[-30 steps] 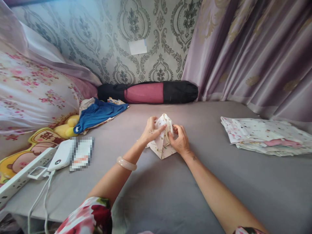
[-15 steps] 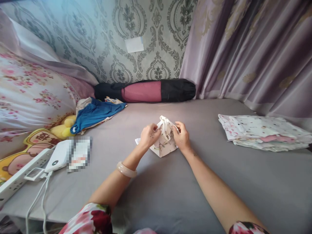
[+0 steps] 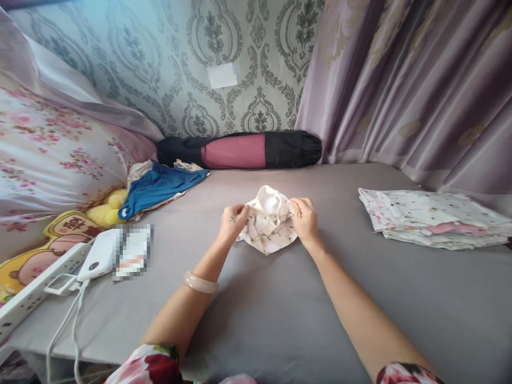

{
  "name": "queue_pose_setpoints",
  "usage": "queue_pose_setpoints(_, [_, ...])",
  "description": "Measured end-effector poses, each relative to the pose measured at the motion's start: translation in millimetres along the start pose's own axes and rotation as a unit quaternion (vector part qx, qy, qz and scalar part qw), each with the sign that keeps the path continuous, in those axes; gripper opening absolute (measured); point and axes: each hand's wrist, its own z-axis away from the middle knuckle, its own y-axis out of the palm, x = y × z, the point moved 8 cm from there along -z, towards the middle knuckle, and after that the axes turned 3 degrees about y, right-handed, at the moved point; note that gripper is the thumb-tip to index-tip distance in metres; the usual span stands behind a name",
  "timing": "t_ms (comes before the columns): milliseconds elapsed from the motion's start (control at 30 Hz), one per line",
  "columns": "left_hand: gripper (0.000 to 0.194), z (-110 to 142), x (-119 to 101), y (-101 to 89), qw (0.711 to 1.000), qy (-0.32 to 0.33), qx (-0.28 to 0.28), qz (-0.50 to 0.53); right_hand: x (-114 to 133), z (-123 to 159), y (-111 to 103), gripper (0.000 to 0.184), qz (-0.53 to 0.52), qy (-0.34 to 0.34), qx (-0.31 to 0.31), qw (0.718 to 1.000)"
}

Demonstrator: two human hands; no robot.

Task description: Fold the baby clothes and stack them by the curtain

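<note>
A small white printed garment (image 3: 267, 226) lies on the grey bed sheet (image 3: 280, 298) in the middle of the view, its opening spread wide. My left hand (image 3: 232, 221) pinches its left edge, fingers closed on the cloth. My right hand (image 3: 304, 220) grips the right edge the same way. A pale bangle (image 3: 200, 282) sits on my left wrist.
A stack of folded printed clothes (image 3: 432, 217) lies at the right by the curtain. A blue garment (image 3: 160, 186) and a yellow plush toy (image 3: 106, 209) sit at the left. A black and pink roll bag (image 3: 240, 150) lies against the wall. A white power strip and charger (image 3: 94, 262) rest near the left edge.
My hands have moved apart, pulling the bunched little garment open and wider across the sheet. Earlier it was folded up tight between my fingers.
</note>
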Motion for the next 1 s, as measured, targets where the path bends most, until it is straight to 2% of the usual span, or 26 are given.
queue_pose_setpoints(167, [0.031,3,-4,-8.3,0.987,-0.071,-0.006,0.147,0,-17,-9,0.026,-0.016,0.056,0.006,0.998])
queue_pose_setpoints(333, [0.022,4,-16,-30.8,0.972,-0.111,-0.040,0.205,19,-31,-15,0.030,-0.043,0.059,0.066,0.995])
queue_pose_setpoints(400, [0.021,1,-23,-43.4,0.975,-0.085,-0.056,0.199,32,-37,-17,0.031,-0.047,0.045,0.096,0.993])
queue_pose_setpoints(500, [0.027,-2,-42,-62.7,0.981,0.000,-0.060,0.186,49,-47,-20,0.033,-0.063,0.025,0.159,0.985])
queue_pose_setpoints(600, [0.036,-1,-65,-79.2,0.985,0.074,-0.027,0.152,62,-57,-26,0.033,-0.089,0.020,0.217,0.972])
queue_pose_setpoints(700, [0.038,3,-86,-95.4,0.989,0.115,0.005,0.091,72,-68,-39,0.035,-0.092,0.026,0.248,0.964])
queue_pose_setpoints(833, [0.035,9,-117,-114.3,0.984,0.172,0.015,0.039,92,-80,-60,0.036,-0.070,0.006,0.251,0.965])
queue_pose_setpoints(1000, [0.033,20,-154,-128.7,0.976,0.212,0.026,0.033,126,-94,-91,0.033,-0.029,-0.037,0.229,0.972])
